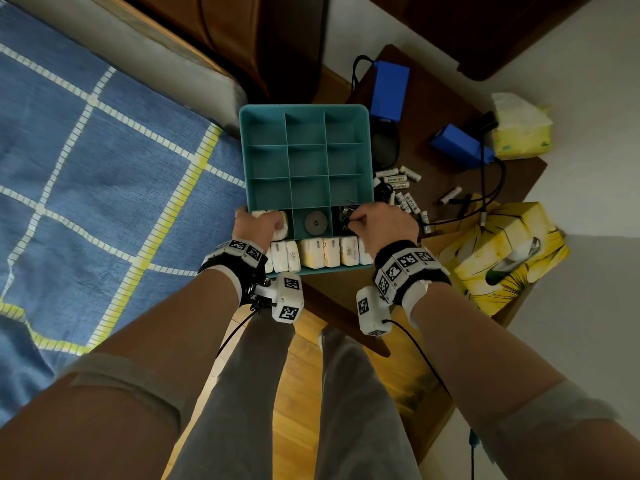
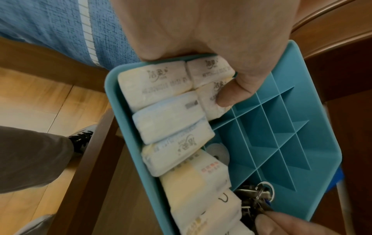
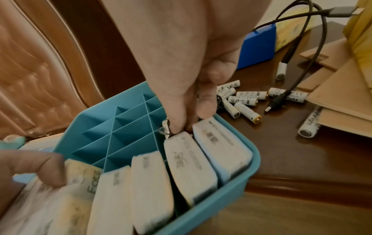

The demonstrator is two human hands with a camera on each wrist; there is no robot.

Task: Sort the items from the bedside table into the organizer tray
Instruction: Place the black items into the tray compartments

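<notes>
The teal organizer tray [image 1: 367, 140] sits at the bedside table's left edge, beside the bed. My left hand [image 1: 266, 224] grips a white tissue pack [image 2: 209, 101] in the tray's near-left small cell, thumb on its top. My right hand [image 1: 360, 221] pinches a bunch of keys [image 2: 259, 195] down in the near-right small cell; in the right wrist view only the key ring [image 3: 166, 128] shows past my fingers. A grey disc [image 1: 316, 222] lies in the cell between them. Several tissue packs [image 1: 320, 255] stand in the long front compartment. The other cells look empty.
Several white batteries [image 1: 401, 180] lie loose on the dark table right of the tray. Behind them are two blue boxes [image 1: 389, 90], black cables [image 1: 485, 188] and a tissue pack [image 1: 521, 128]. A yellow tissue box [image 1: 498, 258] stands at the near right. The blue bedspread [image 1: 104, 168] is on the left.
</notes>
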